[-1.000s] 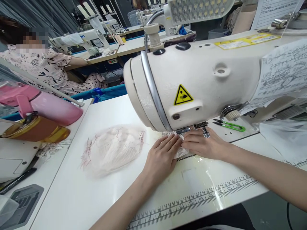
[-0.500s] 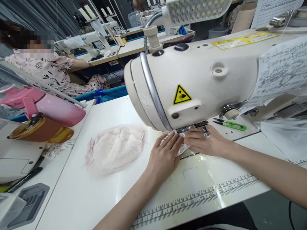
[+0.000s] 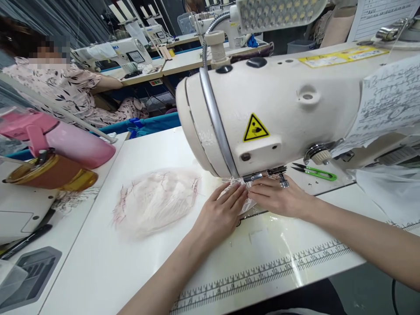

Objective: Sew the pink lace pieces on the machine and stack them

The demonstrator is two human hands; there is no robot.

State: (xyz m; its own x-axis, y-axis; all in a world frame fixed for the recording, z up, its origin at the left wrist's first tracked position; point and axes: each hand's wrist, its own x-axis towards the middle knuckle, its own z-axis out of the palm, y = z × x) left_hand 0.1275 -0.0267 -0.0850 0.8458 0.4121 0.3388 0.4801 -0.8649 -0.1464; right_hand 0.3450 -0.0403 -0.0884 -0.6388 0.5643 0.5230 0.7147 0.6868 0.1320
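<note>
My left hand [image 3: 220, 213] and my right hand [image 3: 278, 197] lie flat side by side on a small piece of pale lace fabric [image 3: 248, 204], pressing it to the bed under the presser foot [image 3: 262, 176] of a white sewing machine [image 3: 278, 109]. The fingertips of both hands nearly touch just in front of the needle area. Most of the lace piece is hidden under my hands.
A pile of pale pink lace pieces [image 3: 154, 201] lies to the left on the white table [image 3: 138, 262]. Green thread snips [image 3: 315, 173] rest right of the needle. A pink bottle [image 3: 65, 140] and an amber jar [image 3: 49, 175] sit far left. A co-worker [image 3: 55, 83] sits behind.
Both hands stay pressed on the lace under the presser foot, shifting only slightly. The view has moved a little.
</note>
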